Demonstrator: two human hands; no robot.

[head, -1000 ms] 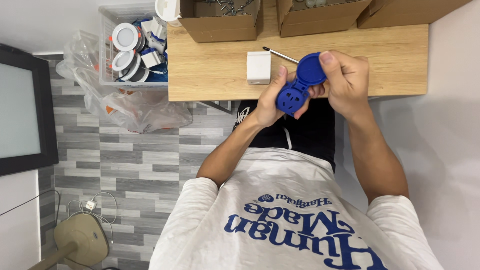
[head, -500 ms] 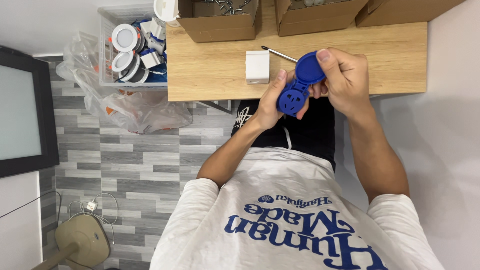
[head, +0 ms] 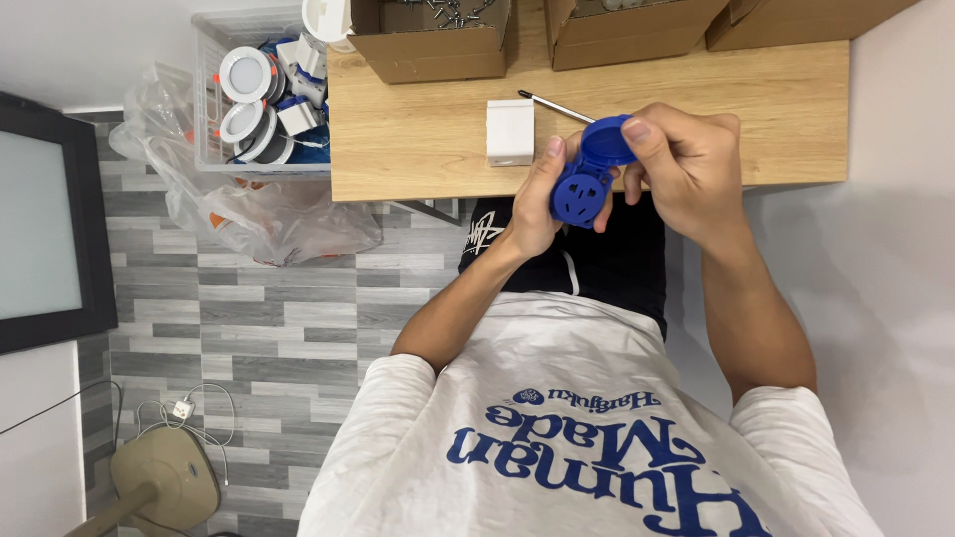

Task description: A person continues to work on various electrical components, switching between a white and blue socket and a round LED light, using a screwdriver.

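Observation:
I hold a blue round socket with a hinged lid in both hands, above the near edge of the wooden table. My left hand grips the socket body from the left, its face with the holes turned towards me. My right hand holds the open lid from the right, thumb pressed on its top. Just beyond my left hand a white square box lies on the table, and a thin metal-tipped tool lies beside it.
Three open cardboard boxes line the table's far edge. Left of the table stands a clear crate of round white lamps, with a crumpled plastic bag below it. A dark screen is at far left, and a beige round base rests on the floor.
Both hands and the blue socket have shifted slightly left and towards me. The grip on body and lid is the same.

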